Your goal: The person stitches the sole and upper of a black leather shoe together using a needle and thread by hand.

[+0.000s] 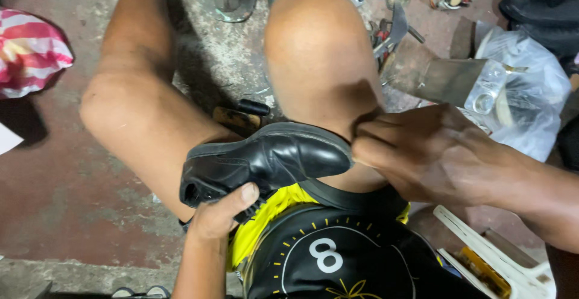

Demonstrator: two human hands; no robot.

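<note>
Stained concrete floor, tools scattered beyond knees. Black shoe [265,163] across lap; left hand [220,211] fingers wrapped at heel; right hand [422,154] fingers pinched narrow at toe.

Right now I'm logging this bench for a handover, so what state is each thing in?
Black shoe: on its side across the lap, held.
Left hand: gripping the shoe's heel end.
Right hand: fingers pinched at the shoe's toe, blurred.
Clear plastic bag: crumpled on the floor.
Striped bag: lying on the floor.

Glossy smooth black leather shoe [265,163], rough matt concrete floor [60,184], crinkled clear plastic bag [531,88]
</note>
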